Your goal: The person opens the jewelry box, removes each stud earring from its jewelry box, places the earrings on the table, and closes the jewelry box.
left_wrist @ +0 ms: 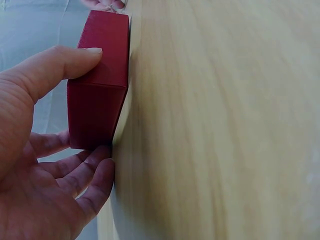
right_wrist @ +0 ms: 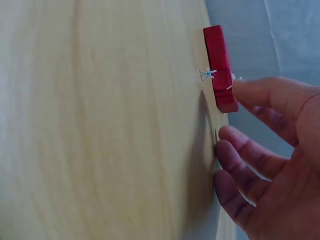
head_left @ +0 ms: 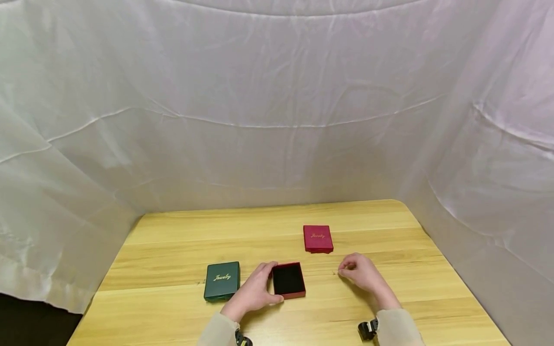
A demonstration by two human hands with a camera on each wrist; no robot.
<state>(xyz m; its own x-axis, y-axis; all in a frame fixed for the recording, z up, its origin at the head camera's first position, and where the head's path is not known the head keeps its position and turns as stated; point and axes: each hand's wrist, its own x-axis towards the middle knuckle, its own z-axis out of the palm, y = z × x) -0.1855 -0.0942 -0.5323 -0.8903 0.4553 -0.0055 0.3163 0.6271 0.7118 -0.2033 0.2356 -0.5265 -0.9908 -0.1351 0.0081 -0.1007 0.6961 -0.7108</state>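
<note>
A red jewelry box base point(head_left: 291, 296) with a black padded inside lies open on the table. My left hand point(head_left: 258, 288) grips it, thumb on the near side and fingers on the far side; the left wrist view shows the thumb point(left_wrist: 82, 62) on its red wall. My right hand point(head_left: 361, 273), to the box's right, pinches a tiny white piece between thumb and index finger. Beside those fingertips is a small starfish-shaped jewelry piece point(right_wrist: 207, 74) with a blue centre. Whether the two white bits are joined, I cannot tell. The other right fingers are loosely bent.
A crimson piece marked "Jewelry" point(head_left: 318, 238) lies farther back, between the hands. At the left of my left hand is a dark green jewelry box point(head_left: 222, 280), closed. The wooden table point(head_left: 173, 240) is bordered by pale cloth point(head_left: 277, 158) at the back and sides.
</note>
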